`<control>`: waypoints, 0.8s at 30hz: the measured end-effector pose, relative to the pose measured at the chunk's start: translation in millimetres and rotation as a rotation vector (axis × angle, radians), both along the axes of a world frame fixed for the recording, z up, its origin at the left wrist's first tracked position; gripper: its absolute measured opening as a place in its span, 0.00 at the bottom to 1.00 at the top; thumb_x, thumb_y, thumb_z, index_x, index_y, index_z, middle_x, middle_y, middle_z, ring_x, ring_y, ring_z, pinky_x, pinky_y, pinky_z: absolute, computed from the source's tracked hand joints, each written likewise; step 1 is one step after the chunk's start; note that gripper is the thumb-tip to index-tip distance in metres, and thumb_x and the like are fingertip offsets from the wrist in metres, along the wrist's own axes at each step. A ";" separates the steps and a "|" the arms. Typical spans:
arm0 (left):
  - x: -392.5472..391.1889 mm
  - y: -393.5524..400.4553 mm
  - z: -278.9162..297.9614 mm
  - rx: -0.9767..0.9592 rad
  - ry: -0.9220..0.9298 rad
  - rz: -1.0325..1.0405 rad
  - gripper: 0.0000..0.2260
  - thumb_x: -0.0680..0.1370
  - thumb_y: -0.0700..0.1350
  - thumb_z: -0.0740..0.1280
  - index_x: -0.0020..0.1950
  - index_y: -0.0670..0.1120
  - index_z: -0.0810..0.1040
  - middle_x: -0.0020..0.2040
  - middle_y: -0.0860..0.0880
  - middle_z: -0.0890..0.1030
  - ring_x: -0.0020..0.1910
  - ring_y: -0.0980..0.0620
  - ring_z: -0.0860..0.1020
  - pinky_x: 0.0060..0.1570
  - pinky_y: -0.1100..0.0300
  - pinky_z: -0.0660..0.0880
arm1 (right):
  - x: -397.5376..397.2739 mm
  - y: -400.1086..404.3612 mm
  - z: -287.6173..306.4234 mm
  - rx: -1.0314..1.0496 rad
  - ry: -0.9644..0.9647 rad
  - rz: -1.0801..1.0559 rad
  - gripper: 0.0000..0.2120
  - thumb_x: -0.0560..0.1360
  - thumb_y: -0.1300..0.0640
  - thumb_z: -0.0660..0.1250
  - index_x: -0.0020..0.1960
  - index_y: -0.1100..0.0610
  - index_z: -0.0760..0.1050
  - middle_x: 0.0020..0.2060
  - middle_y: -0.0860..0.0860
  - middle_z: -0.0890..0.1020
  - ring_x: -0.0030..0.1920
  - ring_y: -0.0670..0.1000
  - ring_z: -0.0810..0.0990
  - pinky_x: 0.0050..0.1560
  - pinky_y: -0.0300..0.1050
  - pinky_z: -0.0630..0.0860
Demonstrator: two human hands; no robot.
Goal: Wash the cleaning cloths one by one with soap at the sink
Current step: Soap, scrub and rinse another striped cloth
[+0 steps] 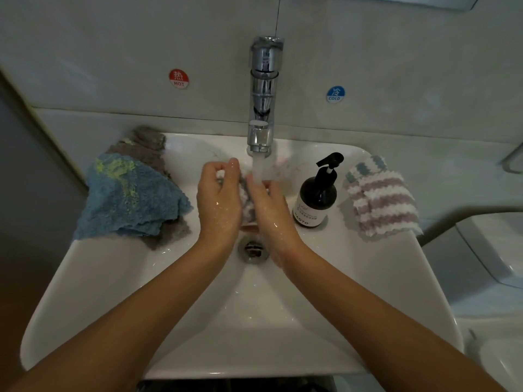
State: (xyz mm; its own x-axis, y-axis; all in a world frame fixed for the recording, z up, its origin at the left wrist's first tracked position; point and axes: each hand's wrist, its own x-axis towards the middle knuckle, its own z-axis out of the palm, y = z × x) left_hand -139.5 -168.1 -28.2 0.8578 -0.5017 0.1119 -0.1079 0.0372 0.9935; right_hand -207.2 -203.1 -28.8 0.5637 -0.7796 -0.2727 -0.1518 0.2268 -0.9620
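Your forearms bare to frame edge, no sleeves in view. Your left hand (218, 202) and right hand (271, 210) wet, water droplets glistening on backs. Fingers without rings, wrists unadorned.

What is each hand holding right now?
Left hand: closed on the striped cloth.
Right hand: fingers around the same cloth under the running water.

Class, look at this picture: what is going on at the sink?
A person is washing a striped cloth, gripped between the left hand and right hand under water running from the tap. A blue cloth on grey ones lies on the sink's left rim; a soap bottle and another striped cloth sit right.
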 end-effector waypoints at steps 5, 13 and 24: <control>3.9 1.5 2.9 -0.047 -0.010 -0.033 0.01 0.81 0.44 0.62 0.50 0.49 0.73 0.43 0.57 0.77 0.39 0.68 0.77 0.40 0.71 0.74 | -1.2 0.9 3.6 -0.071 0.028 0.039 0.17 0.81 0.42 0.60 0.59 0.54 0.72 0.42 0.48 0.81 0.34 0.46 0.79 0.34 0.42 0.79; -6.2 -0.2 -2.9 0.083 -0.057 -0.229 0.04 0.80 0.54 0.64 0.53 0.58 0.73 0.47 0.59 0.80 0.47 0.61 0.79 0.48 0.60 0.78 | -10.9 -14.9 13.6 0.029 -0.226 -0.224 0.06 0.79 0.57 0.64 0.46 0.52 0.79 0.43 0.53 0.84 0.43 0.49 0.82 0.39 0.41 0.79; -7.5 2.7 -4.0 0.118 -0.158 -0.122 0.09 0.82 0.52 0.60 0.41 0.55 0.70 0.36 0.55 0.77 0.34 0.64 0.76 0.37 0.59 0.73 | -2.5 -2.6 7.5 0.026 -0.205 -0.177 0.09 0.80 0.44 0.61 0.55 0.46 0.75 0.52 0.49 0.82 0.52 0.48 0.82 0.40 0.39 0.78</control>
